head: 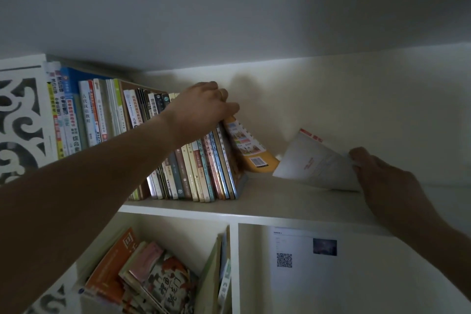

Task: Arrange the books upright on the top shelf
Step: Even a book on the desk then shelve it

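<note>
Head cam: left hand (204, 109) up on the white top shelf (280, 199), fingers curled over the top edges of the upright row of colourful paperback books (198, 168), right by the leaning yellow-orange book (248, 145) at the row's right end. Right hand (377, 173) further right, pinching the edge of a tilted white book with a red strip (313, 160), bottom corner down on that same shelf. Below, a messy pile of books (142, 270) in the lower-left cubby, plus a white sheet with a QR code (303, 260) in the lower-right one.
</note>
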{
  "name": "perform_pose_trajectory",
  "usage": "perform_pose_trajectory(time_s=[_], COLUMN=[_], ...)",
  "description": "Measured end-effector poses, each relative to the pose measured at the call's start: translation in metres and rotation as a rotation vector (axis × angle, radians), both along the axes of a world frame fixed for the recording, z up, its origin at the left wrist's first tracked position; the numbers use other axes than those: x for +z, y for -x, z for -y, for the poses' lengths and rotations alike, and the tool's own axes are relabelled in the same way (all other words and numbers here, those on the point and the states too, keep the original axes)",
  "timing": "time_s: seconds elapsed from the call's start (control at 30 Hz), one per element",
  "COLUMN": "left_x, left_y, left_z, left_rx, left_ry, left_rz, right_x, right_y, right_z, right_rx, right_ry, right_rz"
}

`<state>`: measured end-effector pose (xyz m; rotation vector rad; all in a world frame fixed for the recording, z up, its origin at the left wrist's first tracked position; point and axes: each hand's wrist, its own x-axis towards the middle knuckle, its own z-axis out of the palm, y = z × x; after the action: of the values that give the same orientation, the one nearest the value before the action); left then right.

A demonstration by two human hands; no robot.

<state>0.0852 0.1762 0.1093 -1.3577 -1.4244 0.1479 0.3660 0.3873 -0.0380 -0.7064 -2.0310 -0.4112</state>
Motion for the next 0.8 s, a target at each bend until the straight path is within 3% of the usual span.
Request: perform_pose_trajectory(time_s=[0.33,0.5,0.6,0.8], left_x=[0.011,0.019,0.022,-0.006], left_y=[-0.009,-0.009,-0.01,-0.015], left_z=[-0.008,-0.001,0.0,-0.008], left_rx=[0.015,0.003,0.05,0.132], left_ry=[0.004,-0.022,0.008,0.062], left_rz=[0.221,0.326,0.299,0.196], right_x=[-0.007,0.001,0.015,0.008], right_y=[0.014,0.01,0.011,0.075], right_z=[0.013,0.021,0.026,0.062], right_rx=[-0.088,-0.081,-0.053,0.166], right_ry=[0.135,0.259,0.388,0.507], right_rz=[-0.032,-0.293,-0.431,-0.292])
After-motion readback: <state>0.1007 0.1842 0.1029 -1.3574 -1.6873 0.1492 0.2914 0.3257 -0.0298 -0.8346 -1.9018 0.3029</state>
